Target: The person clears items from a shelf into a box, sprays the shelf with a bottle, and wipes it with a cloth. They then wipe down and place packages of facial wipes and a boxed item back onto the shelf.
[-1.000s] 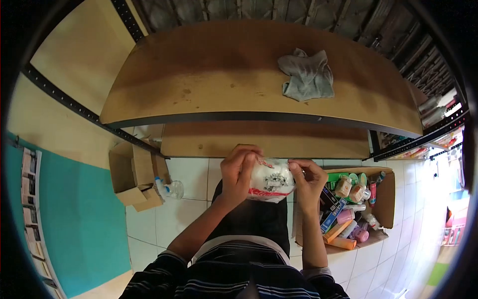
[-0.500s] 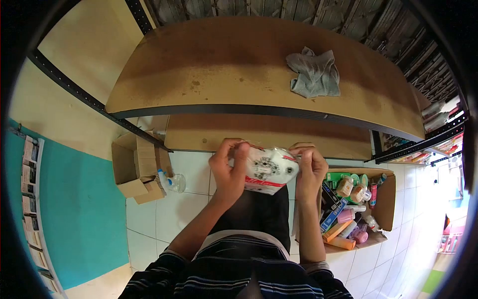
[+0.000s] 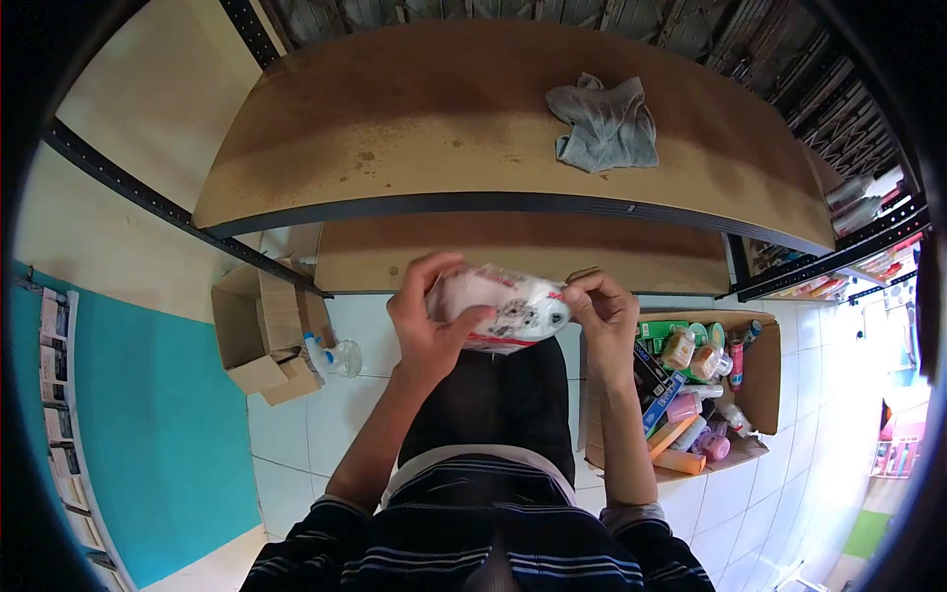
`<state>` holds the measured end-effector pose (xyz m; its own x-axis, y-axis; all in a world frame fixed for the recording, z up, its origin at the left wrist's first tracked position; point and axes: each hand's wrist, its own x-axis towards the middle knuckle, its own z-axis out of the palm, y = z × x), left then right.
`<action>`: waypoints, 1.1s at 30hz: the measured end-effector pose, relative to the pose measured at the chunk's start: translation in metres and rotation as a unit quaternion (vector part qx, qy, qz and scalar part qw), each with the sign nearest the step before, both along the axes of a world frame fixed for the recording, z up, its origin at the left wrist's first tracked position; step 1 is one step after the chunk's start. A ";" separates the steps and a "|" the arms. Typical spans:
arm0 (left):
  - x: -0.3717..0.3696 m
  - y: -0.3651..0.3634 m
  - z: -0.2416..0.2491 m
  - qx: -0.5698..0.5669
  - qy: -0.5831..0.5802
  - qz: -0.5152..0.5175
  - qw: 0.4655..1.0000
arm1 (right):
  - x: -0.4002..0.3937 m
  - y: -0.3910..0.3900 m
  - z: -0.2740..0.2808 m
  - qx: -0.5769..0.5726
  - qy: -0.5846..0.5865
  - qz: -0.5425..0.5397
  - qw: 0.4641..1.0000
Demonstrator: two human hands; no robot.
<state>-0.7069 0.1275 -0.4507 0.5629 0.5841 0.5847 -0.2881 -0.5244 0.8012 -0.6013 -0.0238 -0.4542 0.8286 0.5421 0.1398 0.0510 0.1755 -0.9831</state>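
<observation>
A soft white plastic pack (image 3: 498, 304) with red and black print is held up in front of my body, below the shelf edge. My left hand (image 3: 426, 321) is closed around its left end, the thumb lying across the front. My right hand (image 3: 604, 318) pinches the pack's right end between thumb and fingers. The pack is tilted, its right end lower than its upper left. What is inside the wrapping is hidden.
A wooden shelf (image 3: 395, 128) with a black metal edge carries a crumpled grey cloth (image 3: 604, 123). On the tiled floor, a cardboard box (image 3: 755, 395) of bottles, tubes and cartons stands right. An open cardboard box (image 3: 242, 335) and a spray bottle (image 3: 340, 357) are left.
The pack has turned in my hands, so its printed right end points more to the right and down. My left hand has shifted left and up. The whole view has moved slightly.
</observation>
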 end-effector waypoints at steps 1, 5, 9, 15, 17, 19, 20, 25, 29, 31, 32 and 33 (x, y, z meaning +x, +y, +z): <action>-0.001 0.002 -0.004 0.000 -0.001 0.000 1.000 | 0.000 -0.001 0.001 0.000 -0.001 0.000 1.000; -0.006 0.004 -0.021 -0.198 0.144 -0.176 0.953 | 0.008 -0.012 -0.001 0.047 0.137 0.020 0.989; -0.011 0.005 -0.031 -0.336 0.164 -0.208 0.904 | 0.005 -0.020 0.007 0.012 0.145 0.114 0.983; -0.013 0.000 -0.029 -0.234 0.168 -0.183 0.940 | 0.003 -0.023 0.018 -0.094 0.033 0.153 0.983; -0.014 -0.001 -0.025 -0.210 0.184 -0.168 0.946 | 0.001 -0.022 0.019 -0.107 -0.006 0.134 0.985; -0.015 -0.002 -0.024 -0.186 0.200 -0.153 0.950 | -0.001 -0.022 0.021 -0.120 -0.046 0.114 0.985; -0.015 -0.003 -0.024 -0.178 0.198 -0.148 0.953 | -0.002 -0.023 0.023 -0.152 -0.045 0.126 0.979; -0.017 -0.006 -0.020 -0.124 0.222 -0.116 0.960 | -0.002 -0.026 0.019 -0.173 -0.075 0.150 0.971; -0.016 -0.009 -0.018 -0.055 0.238 -0.084 0.966 | -0.007 -0.024 0.016 -0.190 -0.113 0.127 0.967; -0.016 -0.009 -0.020 -0.048 0.245 -0.081 0.965 | -0.011 -0.021 0.019 -0.210 -0.109 0.107 0.966; -0.016 -0.009 -0.022 -0.058 0.234 -0.086 0.967 | -0.013 -0.020 0.023 -0.224 -0.111 0.095 0.964; -0.016 -0.009 -0.023 -0.068 0.224 -0.090 0.968 | -0.013 -0.019 0.025 -0.238 -0.112 0.083 0.961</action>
